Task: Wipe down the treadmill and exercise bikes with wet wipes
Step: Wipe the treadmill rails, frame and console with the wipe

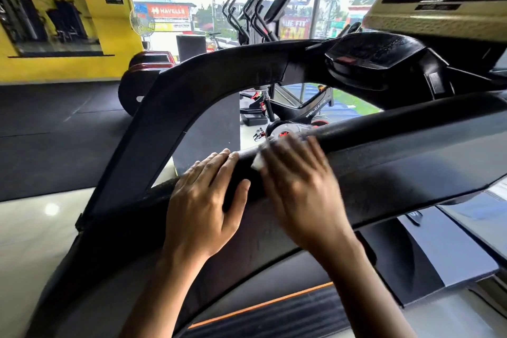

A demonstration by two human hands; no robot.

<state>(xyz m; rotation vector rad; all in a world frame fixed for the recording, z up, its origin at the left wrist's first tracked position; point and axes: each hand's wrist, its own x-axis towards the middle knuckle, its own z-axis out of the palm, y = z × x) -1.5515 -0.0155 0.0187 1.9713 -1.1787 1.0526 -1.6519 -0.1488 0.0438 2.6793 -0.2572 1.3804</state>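
The treadmill's black padded handrail (384,132) runs from lower left to upper right across the view. My left hand (204,200) lies on the rail with straight fingers and the thumb over the near side. Just right of it, my right hand (299,189) presses a white wet wipe (259,160) flat against the rail; the hand is motion-blurred and covers most of the wipe. The treadmill console (439,3) sits at the upper right, and its belt with an orange stripe (263,307) lies below.
A black exercise bike (310,112) stands beyond the handrail by the glass front. Elliptical machines (255,14) stand farther back. A yellow wall with a mirror (55,22) is at the left, above dark floor mats (55,123). A curved black side arm (192,85) frames the view.
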